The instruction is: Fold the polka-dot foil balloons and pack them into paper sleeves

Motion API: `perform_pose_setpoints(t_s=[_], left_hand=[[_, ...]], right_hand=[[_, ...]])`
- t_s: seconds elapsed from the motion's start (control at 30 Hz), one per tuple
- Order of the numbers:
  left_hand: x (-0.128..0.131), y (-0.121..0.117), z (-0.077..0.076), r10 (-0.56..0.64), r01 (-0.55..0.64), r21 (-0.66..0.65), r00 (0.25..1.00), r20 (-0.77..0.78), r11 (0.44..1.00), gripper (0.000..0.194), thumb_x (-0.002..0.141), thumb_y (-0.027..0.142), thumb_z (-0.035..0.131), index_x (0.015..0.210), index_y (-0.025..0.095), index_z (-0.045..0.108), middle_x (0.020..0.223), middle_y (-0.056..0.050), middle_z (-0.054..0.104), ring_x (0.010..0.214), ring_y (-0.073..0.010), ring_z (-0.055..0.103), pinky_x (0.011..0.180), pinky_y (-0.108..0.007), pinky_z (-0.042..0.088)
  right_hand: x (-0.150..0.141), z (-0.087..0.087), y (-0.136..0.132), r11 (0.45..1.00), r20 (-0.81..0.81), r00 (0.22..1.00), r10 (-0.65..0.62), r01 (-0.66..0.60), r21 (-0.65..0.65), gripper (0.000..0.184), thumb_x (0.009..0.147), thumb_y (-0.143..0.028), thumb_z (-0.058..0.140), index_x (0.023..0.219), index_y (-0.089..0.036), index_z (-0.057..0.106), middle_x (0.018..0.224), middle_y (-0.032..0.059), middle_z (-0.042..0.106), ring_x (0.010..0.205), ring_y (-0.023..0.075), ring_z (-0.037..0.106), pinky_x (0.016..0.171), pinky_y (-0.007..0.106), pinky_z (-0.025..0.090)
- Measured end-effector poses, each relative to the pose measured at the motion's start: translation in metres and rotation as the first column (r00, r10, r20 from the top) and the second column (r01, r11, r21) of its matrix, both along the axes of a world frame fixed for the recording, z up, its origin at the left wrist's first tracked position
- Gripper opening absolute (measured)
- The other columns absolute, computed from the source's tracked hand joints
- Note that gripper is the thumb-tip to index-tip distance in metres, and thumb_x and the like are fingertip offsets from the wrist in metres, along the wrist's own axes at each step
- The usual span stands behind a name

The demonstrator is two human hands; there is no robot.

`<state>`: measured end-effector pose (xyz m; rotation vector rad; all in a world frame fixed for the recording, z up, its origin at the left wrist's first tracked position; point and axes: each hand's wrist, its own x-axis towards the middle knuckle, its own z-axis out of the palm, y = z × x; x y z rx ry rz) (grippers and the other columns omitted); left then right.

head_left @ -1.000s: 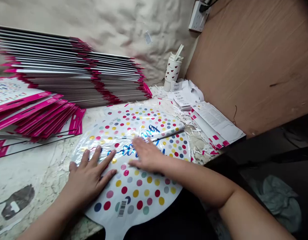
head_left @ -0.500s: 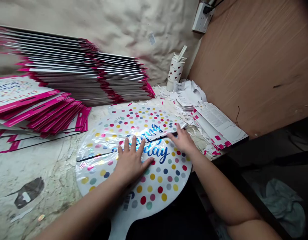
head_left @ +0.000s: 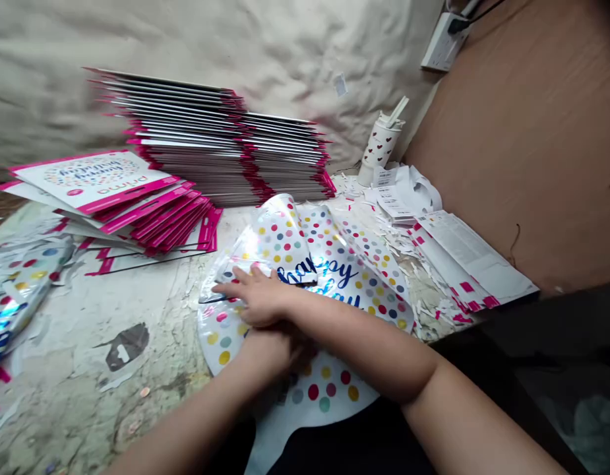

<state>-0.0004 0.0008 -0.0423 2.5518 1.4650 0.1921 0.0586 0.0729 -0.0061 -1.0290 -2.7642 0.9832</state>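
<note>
A flat foil balloon (head_left: 329, 379), white with coloured dots and blue "happy birthday" lettering, lies in front of me with its neck hanging over the table edge. Its upper part is folded, and a flap with raised, curling edges stands up at the far side. My right hand (head_left: 260, 297) reaches across to the balloon's left side; its fingers are spread flat over the fold. Under the right wrist, my left hand (head_left: 277, 346) rests over the middle of the balloon, its fingers hidden.
Behind stands a tall stack of pink-edged packages (head_left: 200, 158), with more packages (head_left: 156, 218) fanned out at left. A heart-patterned cup (head_left: 380, 148), a label roll (head_left: 396, 191) and printed sheets (head_left: 477, 257) sit at right among paper scraps. Another dotted foil piece (head_left: 22, 290) lies far left.
My right hand has moved from the balloon's right end to its left, crossing over my left hand. The balloon's far right part has lifted and folded over. The view has turned left.
</note>
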Motion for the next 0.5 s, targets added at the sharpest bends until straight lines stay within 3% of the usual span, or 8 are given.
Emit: perform_pose_setpoints(t_s=[0.07, 0.13, 0.23, 0.3, 0.4, 0.5], left_hand=[[-0.028, -0.014, 0.009, -0.024, 0.024, 0.023, 1.000, -0.008, 0.999, 0.025, 0.086, 0.029, 0.042, 0.094, 0.021, 0.065, 0.096, -0.008, 0.068, 0.084, -0.0212, 0.063, 0.078, -0.035, 0.050], [-0.063, -0.018, 0.015, -0.019, 0.025, 0.141, 0.999, -0.046, 0.990, 0.027, 0.087, 0.022, 0.038, 0.090, 0.017, 0.065, 0.095, -0.010, 0.067, 0.083, -0.0215, 0.063, 0.075, -0.034, 0.050], [-0.113, -0.001, 0.017, -0.032, 0.090, 0.343, 0.985, -0.171, 0.935, 0.033, 0.084, 0.015, 0.040, 0.111, 0.012, 0.058, 0.115, -0.015, 0.061, 0.104, -0.0284, 0.057, 0.088, -0.042, 0.046], [-0.134, 0.018, 0.019, -0.038, 0.139, 0.344, 0.958, -0.285, 0.929, 0.033, 0.082, 0.013, 0.042, 0.110, 0.012, 0.059, 0.112, -0.016, 0.062, 0.104, -0.0298, 0.057, 0.087, -0.043, 0.045], [-0.143, 0.036, 0.034, -0.039, 0.157, 0.268, 0.916, -0.399, 0.950, 0.023, 0.081, 0.011, 0.041, 0.085, 0.013, 0.064, 0.079, -0.011, 0.067, 0.075, -0.0254, 0.062, 0.068, -0.038, 0.048], [-0.131, 0.033, 0.054, 0.053, 0.116, 0.353, 0.899, -0.435, 0.928, 0.025, 0.084, 0.013, 0.039, 0.070, 0.016, 0.060, 0.064, -0.007, 0.060, 0.062, -0.0234, 0.057, 0.060, -0.037, 0.044]], right_hand=[[0.013, -0.005, 0.008, 1.000, -0.129, 0.992, -0.014, 0.015, 0.008, 0.058, 0.069, -0.009, 0.052, 0.124, -0.023, 0.041, 0.137, 0.0086, 0.037, 0.128, 0.0274, 0.032, 0.102, 0.050, 0.032], [0.022, -0.008, 0.013, 0.998, -0.205, 0.977, -0.048, 0.054, 0.027, 0.048, 0.067, -0.008, 0.053, 0.114, -0.015, 0.044, 0.122, 0.0111, 0.046, 0.116, 0.0223, 0.044, 0.096, 0.038, 0.040], [0.022, -0.014, 0.015, 0.997, -0.174, 0.984, -0.045, 0.055, 0.054, 0.038, 0.067, -0.008, 0.055, 0.104, -0.014, 0.047, 0.113, 0.0101, 0.049, 0.106, 0.0203, 0.049, 0.093, 0.033, 0.042], [0.017, -0.017, 0.015, 0.994, -0.176, 0.984, -0.017, 0.036, 0.106, 0.037, 0.068, -0.010, 0.054, 0.104, -0.015, 0.048, 0.113, 0.0093, 0.050, 0.104, 0.0193, 0.050, 0.093, 0.030, 0.042], [0.007, -0.024, 0.013, 0.967, -0.186, 0.982, -0.042, 0.087, 0.241, 0.038, 0.072, -0.023, 0.058, 0.107, -0.013, 0.049, 0.114, 0.0108, 0.050, 0.104, 0.0213, 0.050, 0.090, 0.031, 0.044], [-0.007, -0.032, 0.010, 0.908, -0.148, 0.978, -0.146, 0.192, 0.373, 0.031, 0.078, -0.032, 0.054, 0.102, -0.012, 0.055, 0.108, 0.0128, 0.055, 0.099, 0.0239, 0.053, 0.084, 0.034, 0.046]])
